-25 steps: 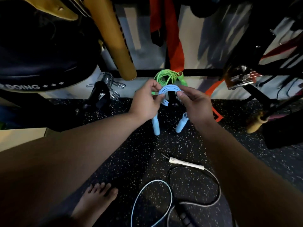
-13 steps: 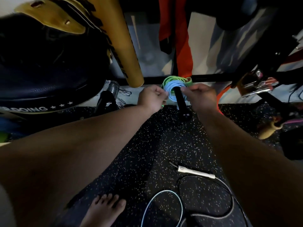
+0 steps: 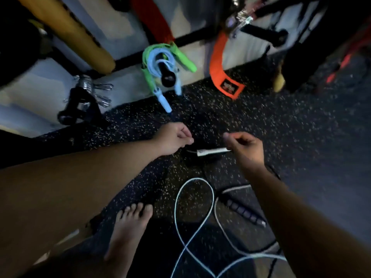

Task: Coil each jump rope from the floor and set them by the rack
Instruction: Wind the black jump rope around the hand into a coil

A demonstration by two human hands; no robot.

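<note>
A coiled blue jump rope (image 3: 155,61) and a green jump rope (image 3: 181,57) hang together on a black peg (image 3: 168,78) of the rack, the blue handles dangling below. A white-and-blue rope (image 3: 193,215) lies in loose loops on the speckled floor. Its white handle (image 3: 211,151) is just above the floor, and my right hand (image 3: 246,147) pinches its right end. To the left of the handle, my left hand (image 3: 172,138) hovers loosely curled and holds nothing.
A black ribbed handle (image 3: 244,213) with a grey cord lies on the floor at right. An orange strap (image 3: 219,63), a yellow padded tube (image 3: 80,41) and spring collars (image 3: 86,91) sit along the rack. My bare foot (image 3: 128,227) stands near the loops.
Both hands let go of the blue coil, leaving it on the peg, and dropped toward the floor. My right hand took hold of the white handle.
</note>
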